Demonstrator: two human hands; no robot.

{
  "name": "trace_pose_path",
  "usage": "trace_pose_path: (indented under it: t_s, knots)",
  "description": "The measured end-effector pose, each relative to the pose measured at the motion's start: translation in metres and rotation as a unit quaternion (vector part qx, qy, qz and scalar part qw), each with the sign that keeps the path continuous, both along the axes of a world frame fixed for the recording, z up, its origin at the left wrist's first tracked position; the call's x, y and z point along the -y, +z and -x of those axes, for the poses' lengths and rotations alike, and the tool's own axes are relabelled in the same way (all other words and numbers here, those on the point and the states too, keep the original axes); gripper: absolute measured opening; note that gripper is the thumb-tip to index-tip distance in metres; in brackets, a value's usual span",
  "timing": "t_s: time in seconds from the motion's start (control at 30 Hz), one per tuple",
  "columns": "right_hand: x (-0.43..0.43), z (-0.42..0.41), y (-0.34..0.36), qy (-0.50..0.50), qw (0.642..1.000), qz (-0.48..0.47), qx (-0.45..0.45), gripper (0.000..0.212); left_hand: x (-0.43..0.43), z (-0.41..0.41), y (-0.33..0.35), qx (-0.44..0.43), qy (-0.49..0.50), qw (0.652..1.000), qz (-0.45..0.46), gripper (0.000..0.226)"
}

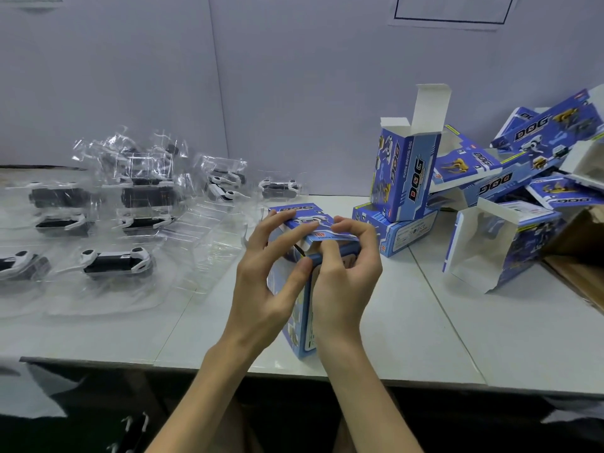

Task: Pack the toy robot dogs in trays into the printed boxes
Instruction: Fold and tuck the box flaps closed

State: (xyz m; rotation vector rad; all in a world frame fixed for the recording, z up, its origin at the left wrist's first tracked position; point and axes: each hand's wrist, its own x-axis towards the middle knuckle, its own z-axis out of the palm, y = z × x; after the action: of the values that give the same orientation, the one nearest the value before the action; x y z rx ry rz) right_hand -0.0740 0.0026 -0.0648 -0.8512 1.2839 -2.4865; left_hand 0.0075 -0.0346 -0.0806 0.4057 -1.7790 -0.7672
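A blue printed box [305, 317] stands upright near the table's front edge, between both hands. My left hand [266, 281] grips its left side, with the fingers curled over the top flap [305, 220]. My right hand [343, 273] holds the right side, and its fingers press the flap's front lip down at the top. What the box contains is hidden. Several black-and-white toy robot dogs in clear plastic trays [116, 261] lie to the left.
Open and flat printed boxes are piled at the right: one upright with its flap raised [403, 173], one lying under it [395, 228], one open-ended [496, 241]. A cardboard carton edge [578, 243] sits far right. The white table [425, 322] ends just below my wrists.
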Motion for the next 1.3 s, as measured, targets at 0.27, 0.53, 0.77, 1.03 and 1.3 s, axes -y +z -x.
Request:
trace_pose_path:
  t_s: [0.27,0.53,0.77,1.03,1.3]
  knots:
    - [0.0,-0.009,-0.01,-0.061,0.997,-0.004,-0.044,0.018,0.005,-0.001,0.009,-0.031,-0.025,0.998,-0.046,0.023]
    - [0.003,-0.019,0.001,-0.091,0.995,-0.024,-0.031,0.021,0.01,-0.007,0.006,-0.034,-0.049,0.997,-0.042,0.022]
    - [0.003,-0.019,0.002,-0.09,0.996,-0.02,-0.01,0.02,0.014,-0.012,0.011,-0.057,-0.046,0.996,-0.05,0.021]
    - [0.0,-0.014,0.003,-0.076,0.994,-0.048,-0.062,0.024,0.019,-0.017,0.019,-0.019,0.022,0.997,0.078,0.028]
    - [-0.01,0.013,-0.008,0.019,0.982,-0.08,-0.172,0.032,0.015,-0.023,0.015,0.033,0.03,0.993,0.105,0.037]
